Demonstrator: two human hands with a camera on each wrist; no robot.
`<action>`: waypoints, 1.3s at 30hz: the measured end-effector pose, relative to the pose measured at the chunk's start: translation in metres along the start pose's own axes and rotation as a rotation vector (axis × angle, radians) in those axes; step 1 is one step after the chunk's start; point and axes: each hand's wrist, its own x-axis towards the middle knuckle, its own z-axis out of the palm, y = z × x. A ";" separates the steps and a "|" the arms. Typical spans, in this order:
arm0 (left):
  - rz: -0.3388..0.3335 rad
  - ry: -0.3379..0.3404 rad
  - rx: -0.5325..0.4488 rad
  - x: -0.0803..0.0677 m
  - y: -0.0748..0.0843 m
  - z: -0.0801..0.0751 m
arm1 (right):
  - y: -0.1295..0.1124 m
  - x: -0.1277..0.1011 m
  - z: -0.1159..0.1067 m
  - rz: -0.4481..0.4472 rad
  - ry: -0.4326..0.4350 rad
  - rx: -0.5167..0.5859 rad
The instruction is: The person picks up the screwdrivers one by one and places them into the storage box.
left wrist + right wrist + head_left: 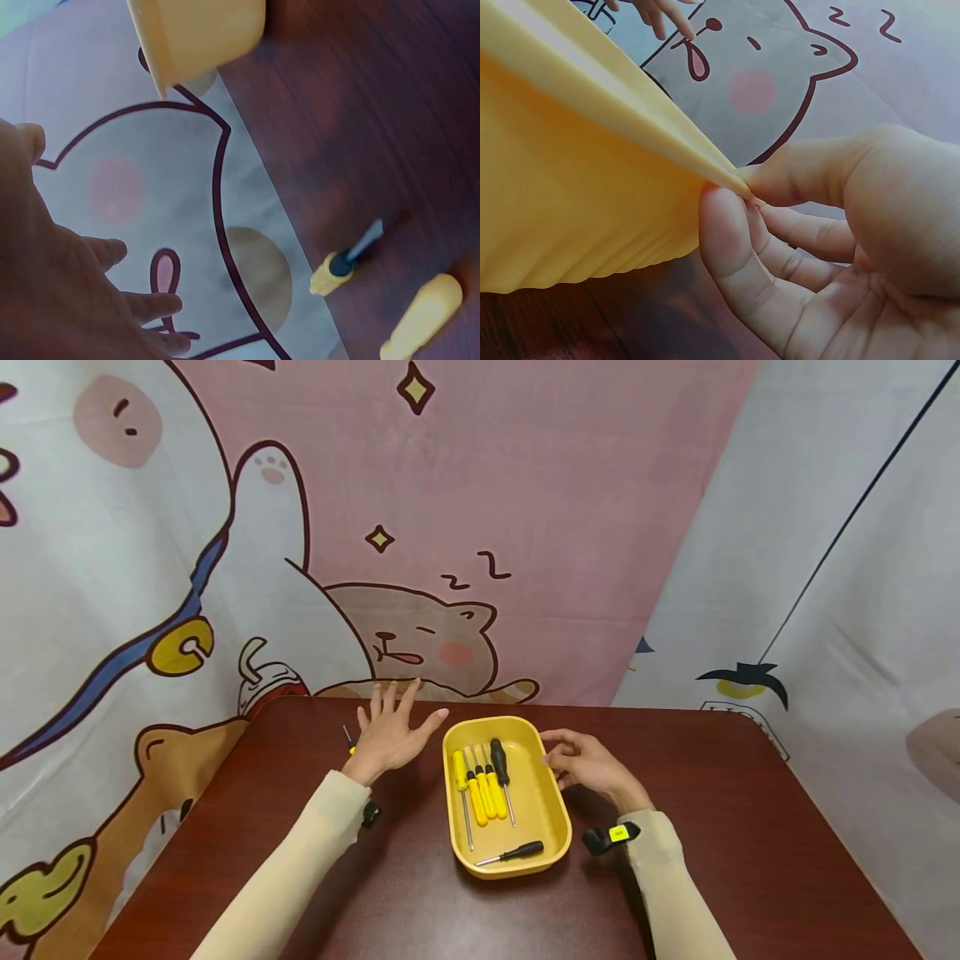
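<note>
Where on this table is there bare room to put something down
Bare wood lies between the yellow tray and the table's right edge, and along the near edge between both sleeves. Crowded: inside the tray with its screwdrivers, and beside the left hand, where another screwdriver lies.

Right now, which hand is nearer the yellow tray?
Right. The right hand pinches the rim of the yellow tray at its right side, thumb and finger on the edge. The left hand hovers open to the tray's left, apart from it.
</note>
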 end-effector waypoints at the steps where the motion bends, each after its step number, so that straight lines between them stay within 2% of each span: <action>1: -0.004 0.005 -0.001 0.000 -0.002 -0.001 | 0.001 0.000 0.000 -0.002 0.000 0.002; 11: -0.051 0.025 -0.035 -0.002 -0.021 -0.008 | 0.004 0.003 0.000 -0.006 -0.001 0.011; 19: -0.103 0.028 -0.086 -0.003 -0.045 -0.011 | 0.002 0.001 0.001 -0.008 0.001 0.002; 25: -0.169 0.016 -0.150 -0.007 -0.062 -0.011 | 0.001 0.001 0.001 -0.005 0.003 0.003; 32: -0.281 -0.005 -0.231 -0.012 -0.077 -0.008 | 0.000 0.000 0.000 0.001 0.004 0.005; 39: -0.344 0.035 -0.243 -0.016 -0.085 -0.005 | 0.000 0.001 0.000 0.000 0.004 0.006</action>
